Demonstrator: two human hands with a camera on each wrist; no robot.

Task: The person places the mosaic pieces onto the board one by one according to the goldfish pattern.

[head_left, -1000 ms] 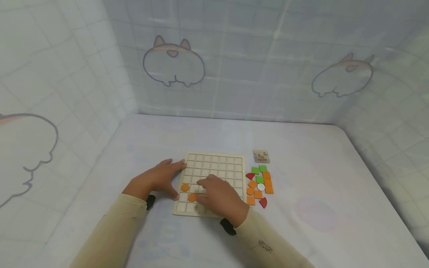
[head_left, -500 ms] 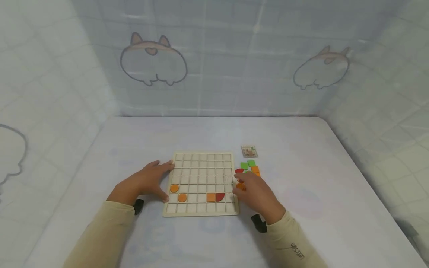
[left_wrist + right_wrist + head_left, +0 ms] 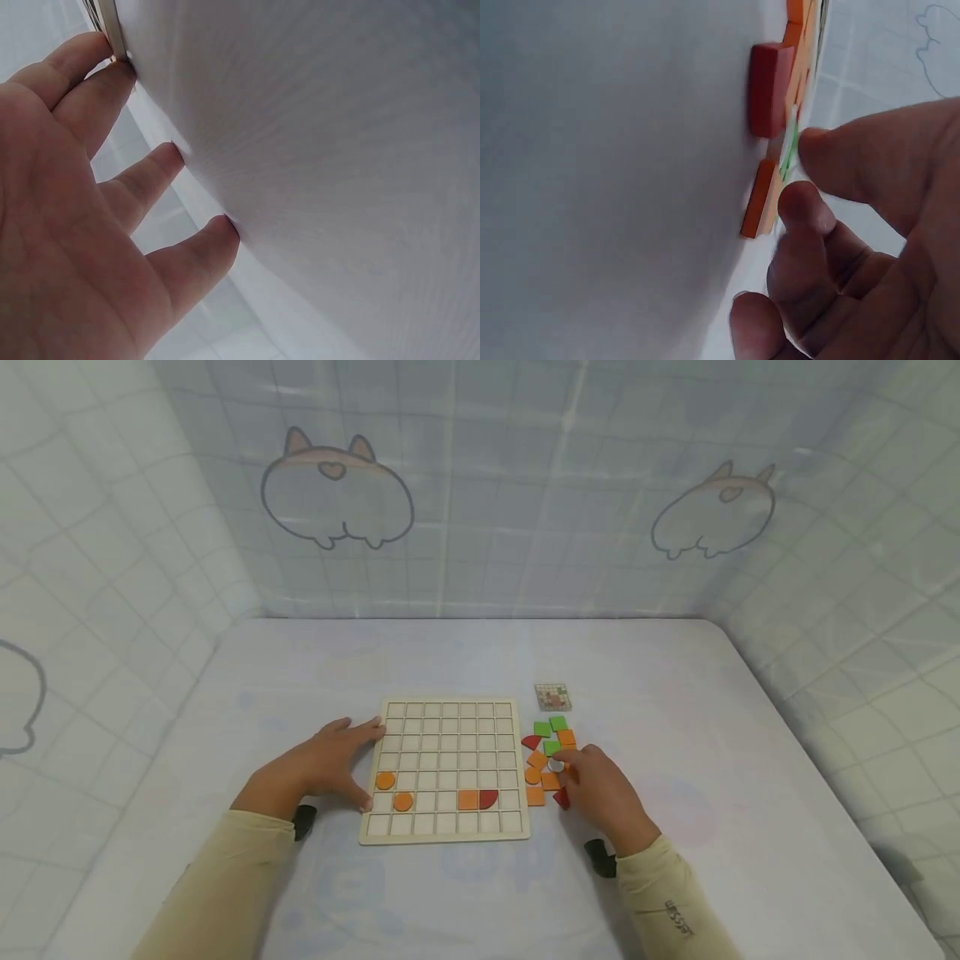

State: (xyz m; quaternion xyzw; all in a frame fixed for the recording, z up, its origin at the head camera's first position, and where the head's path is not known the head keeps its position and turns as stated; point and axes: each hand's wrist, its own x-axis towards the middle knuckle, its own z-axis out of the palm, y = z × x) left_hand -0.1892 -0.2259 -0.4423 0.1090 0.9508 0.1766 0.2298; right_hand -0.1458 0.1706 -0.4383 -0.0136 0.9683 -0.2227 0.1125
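Note:
A pale wooden grid board (image 3: 447, 744) lies on the table. Two orange discs (image 3: 403, 802), an orange square (image 3: 468, 799) and a red quarter-circle (image 3: 488, 798) sit in its cells. My left hand (image 3: 318, 770) rests at the board's left edge, thumb and fingers spread; in the left wrist view several fingertips touch the table. My right hand (image 3: 606, 797) is over the loose pieces right of the board. Its fingertips are right at a white disc (image 3: 555, 766). In the right wrist view a gap shows between thumb and index finger, near an orange piece (image 3: 760, 201).
Around the right fingertips lie loose green squares (image 3: 558, 723), orange squares (image 3: 535, 797), an orange disc (image 3: 532, 776) and red quarter-circles (image 3: 531, 742). A small patterned card (image 3: 553, 697) lies behind them. Tile-patterned sheeting (image 3: 480, 543) walls off the back and sides.
My right hand has left the board and moved right to the loose pieces, uncovering the orange square and red quarter-circle. My left hand stays at the board's edge. The head view has shifted.

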